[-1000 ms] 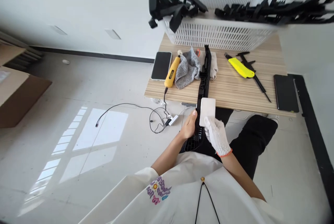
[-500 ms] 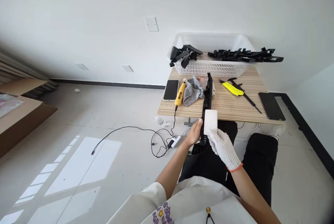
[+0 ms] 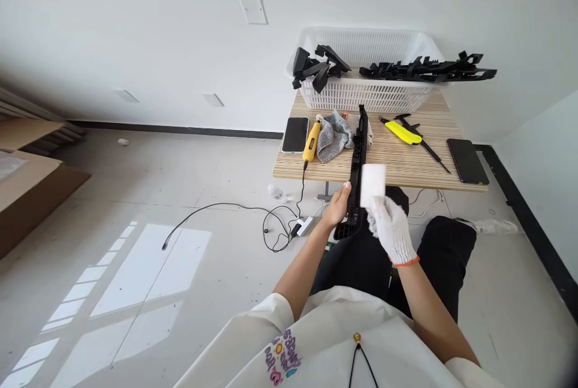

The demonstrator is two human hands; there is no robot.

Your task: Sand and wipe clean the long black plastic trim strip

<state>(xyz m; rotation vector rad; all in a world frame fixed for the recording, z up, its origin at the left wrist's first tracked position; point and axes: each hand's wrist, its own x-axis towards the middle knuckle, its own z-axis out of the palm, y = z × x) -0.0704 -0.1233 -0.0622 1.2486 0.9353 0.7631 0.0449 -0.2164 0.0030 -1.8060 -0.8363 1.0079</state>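
A long black plastic part (image 3: 356, 162) reaches from above my lap to over the table, its far end pointing toward the basket. My left hand (image 3: 338, 204), bare, is closed around its near left side with the thumb on top. My right hand (image 3: 391, 225) wears a white knit glove with an orange cuff and pinches a flat white rectangular pad (image 3: 373, 183). The pad is held just right of the black part; whether they touch I cannot tell. The gloved fingertips are partly hidden behind the pad.
On the wooden table (image 3: 406, 171) lie a yellow corded tool (image 3: 311, 142), a grey cloth (image 3: 335, 140), a yellow-handled knife (image 3: 403, 132), a black caliper (image 3: 428, 150) and two phones (image 3: 295, 134). A white basket (image 3: 361, 96) with black parts stands behind. Cables (image 3: 217, 204) cross the floor.
The white pad in my right hand has shifted from over the black part to its right side. My left hand keeps its hold. The view has tilted downward slightly.
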